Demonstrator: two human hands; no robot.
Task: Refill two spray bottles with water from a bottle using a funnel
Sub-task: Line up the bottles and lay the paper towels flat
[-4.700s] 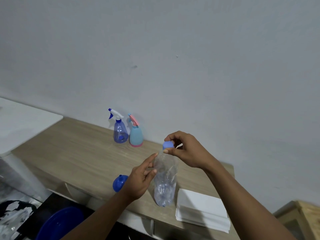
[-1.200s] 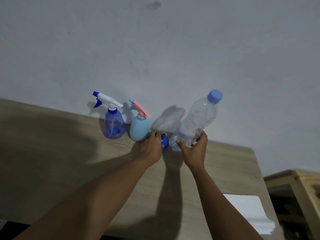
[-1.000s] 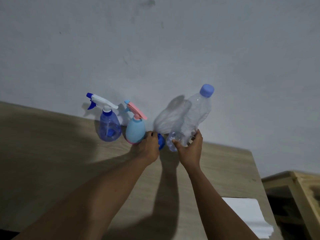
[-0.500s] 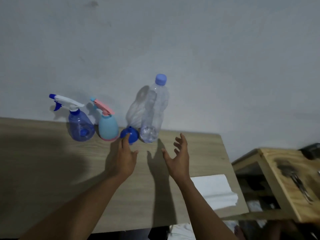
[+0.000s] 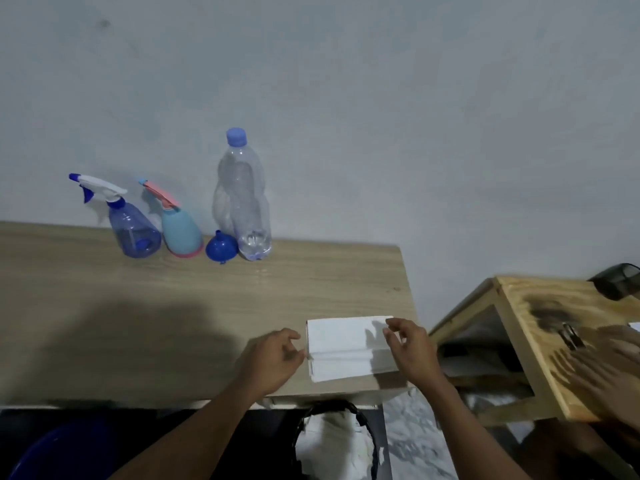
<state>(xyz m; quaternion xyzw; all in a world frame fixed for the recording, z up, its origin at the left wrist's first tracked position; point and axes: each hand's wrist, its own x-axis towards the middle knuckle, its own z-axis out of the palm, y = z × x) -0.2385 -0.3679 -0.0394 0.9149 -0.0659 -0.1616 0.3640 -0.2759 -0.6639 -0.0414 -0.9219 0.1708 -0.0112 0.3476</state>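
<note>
A row stands against the wall at the back of the wooden table (image 5: 173,306): a clear blue spray bottle (image 5: 133,233) with a white-and-blue trigger, a light blue spray bottle (image 5: 180,232) with a pink trigger, a blue funnel (image 5: 221,250) lying on the table, and a capped clear water bottle (image 5: 246,202) with a little water at its bottom. My left hand (image 5: 273,362) and my right hand (image 5: 412,348) are at the near edge, on either side of a stack of white paper towels (image 5: 346,348). Both hands hold nothing, with loosely curled fingers.
A lower wooden stand (image 5: 540,341) sits to the right of the table with a dark object (image 5: 616,280) on it and another person's hand (image 5: 606,362) blurred at its right. Below the table edge are a blue basin (image 5: 59,448) and a white bag (image 5: 332,441).
The water bottle and funnel were set down beside the spray bottles and let go. Both hands drew back from them to the paper towels at the near edge.
</note>
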